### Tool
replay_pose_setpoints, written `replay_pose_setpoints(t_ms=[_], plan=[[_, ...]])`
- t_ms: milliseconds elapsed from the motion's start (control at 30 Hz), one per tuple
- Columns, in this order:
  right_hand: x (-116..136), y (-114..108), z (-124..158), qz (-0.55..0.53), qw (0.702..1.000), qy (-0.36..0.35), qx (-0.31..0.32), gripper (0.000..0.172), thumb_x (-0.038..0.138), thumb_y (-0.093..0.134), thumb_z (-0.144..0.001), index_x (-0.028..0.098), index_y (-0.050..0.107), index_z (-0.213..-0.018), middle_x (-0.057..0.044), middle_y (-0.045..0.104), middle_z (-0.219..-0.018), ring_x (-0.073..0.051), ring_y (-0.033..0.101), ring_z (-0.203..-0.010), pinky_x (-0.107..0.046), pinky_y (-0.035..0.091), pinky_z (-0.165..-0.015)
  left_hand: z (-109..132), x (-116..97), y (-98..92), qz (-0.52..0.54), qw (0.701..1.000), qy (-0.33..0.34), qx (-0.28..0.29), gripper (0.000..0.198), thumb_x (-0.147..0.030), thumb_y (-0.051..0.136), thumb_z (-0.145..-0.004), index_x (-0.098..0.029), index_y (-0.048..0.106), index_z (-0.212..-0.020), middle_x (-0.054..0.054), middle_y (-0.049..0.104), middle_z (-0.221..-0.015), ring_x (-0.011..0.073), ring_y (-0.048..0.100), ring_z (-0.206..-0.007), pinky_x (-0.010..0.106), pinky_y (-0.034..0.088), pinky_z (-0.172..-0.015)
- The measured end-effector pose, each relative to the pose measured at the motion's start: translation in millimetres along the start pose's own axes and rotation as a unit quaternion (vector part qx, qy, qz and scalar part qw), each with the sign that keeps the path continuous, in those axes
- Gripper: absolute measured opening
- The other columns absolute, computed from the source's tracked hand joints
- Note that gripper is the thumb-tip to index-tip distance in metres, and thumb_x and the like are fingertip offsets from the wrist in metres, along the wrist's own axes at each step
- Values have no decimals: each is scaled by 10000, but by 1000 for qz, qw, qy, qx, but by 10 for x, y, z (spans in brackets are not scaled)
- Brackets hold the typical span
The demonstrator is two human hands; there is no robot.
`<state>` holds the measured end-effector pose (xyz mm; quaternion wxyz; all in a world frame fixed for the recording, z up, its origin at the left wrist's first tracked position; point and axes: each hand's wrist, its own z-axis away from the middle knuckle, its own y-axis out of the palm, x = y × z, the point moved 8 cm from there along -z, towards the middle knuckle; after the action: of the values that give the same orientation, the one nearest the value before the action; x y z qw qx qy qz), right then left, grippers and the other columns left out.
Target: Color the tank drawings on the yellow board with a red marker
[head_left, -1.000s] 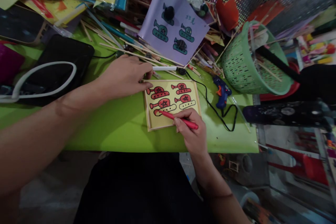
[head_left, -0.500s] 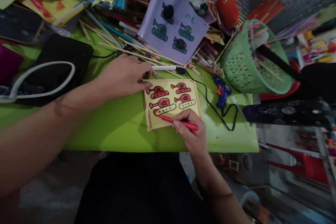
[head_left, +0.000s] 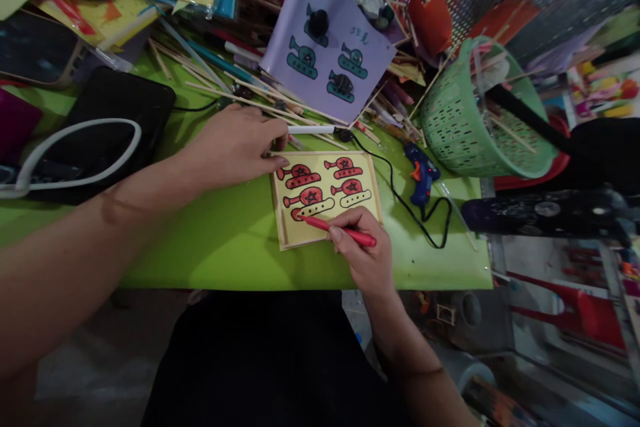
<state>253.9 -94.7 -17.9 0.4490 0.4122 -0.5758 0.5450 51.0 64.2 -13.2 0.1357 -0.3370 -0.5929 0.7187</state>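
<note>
A red felt-tip marker (head_left: 345, 231) is pinched in my right hand (head_left: 365, 248). Its tip touches the lower-left drawing on a yellow card (head_left: 330, 232), whose edges carry thin wooden strips. Several outlined, tank-like shapes with stars cover the card. The upper two are red all over; the lower two have red tops and mostly yellow bases, with a red patch at the left end of one base. My left hand (head_left: 240, 141) rests with bent fingers and thumb apart, the thumb on the card's upper-left corner. A white pen-like stick (head_left: 313, 129) lies close to its fingers.
A purple sheet (head_left: 327, 27) with similar green drawings leans behind among wooden sticks (head_left: 245, 97). To the right are a blue glue gun (head_left: 423, 177), its black cord and a green basket (head_left: 453, 123). A black case (head_left: 117, 107) and white loop (head_left: 137, 140) lie left.
The red patch at the left end of the lower-left base has grown a little, and the marker tip has shifted slightly. My left hand stays on the card's corner.
</note>
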Motion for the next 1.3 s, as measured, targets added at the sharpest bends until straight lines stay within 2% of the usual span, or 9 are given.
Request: replay_pose_setpoints(t_ms=[233,433,567,800,967,1300], plan=[[-28,-1,-8,-14,1000,2,-15,70,299,832,-987,249,787,-968,18,756,-785,-126,595,-599,-254,488,-547,4,-20,-6,-1,1000,4,-11,306,-400,632,-1057,-167,769,-1201,61,715,-878,273,615,-912,451,488,-1009],[-5,-21,-8,-5,1000,0,-21,47,274,811,-991,245,785,-964,17,746,-774,-128,591,-594,-256,482,-535,-10,26,24,-1,1000,-12,-10,332,-460,660,-1011,-209,769,-1199,61,731,-922,303,686,-995,458,505,-1052],[-18,-26,1,-9,1000,1,-20,37,262,815,-987,243,789,-971,15,755,-789,-126,595,-597,-260,486,-541,-4,10,20,-2,1000,-5,-10,339,-435,596,-1040,-185,761,-1199,75,738,-943,294,680,-1003,466,509,-1066],[-30,5,1,-15,1000,1,3,55,283,834,-993,252,791,-980,19,760,-800,-130,618,-622,-256,496,-555,-24,38,40,-6,1000,-5,-20,281,-463,641,-994,-244,738,-1142,34,697,-886,293,696,-971,454,517,-1055],[14,16,-3,-6,1000,-1,10,57,274,835,-977,248,789,-954,20,768,-792,-126,609,-611,-252,488,-553,-9,31,34,-1,1000,2,-17,297,-448,574,-1027,-219,725,-1143,32,689,-872,281,678,-974,450,511,-1065],[-37,-9,19,-3,1000,9,6,49,258,810,-975,246,776,-942,14,741,-783,-144,602,-623,-272,481,-561,-6,39,17,24,1000,-7,-18,290,-478,607,-984,-263,731,-1135,44,670,-866,323,688,-1015,477,502,-1077]])
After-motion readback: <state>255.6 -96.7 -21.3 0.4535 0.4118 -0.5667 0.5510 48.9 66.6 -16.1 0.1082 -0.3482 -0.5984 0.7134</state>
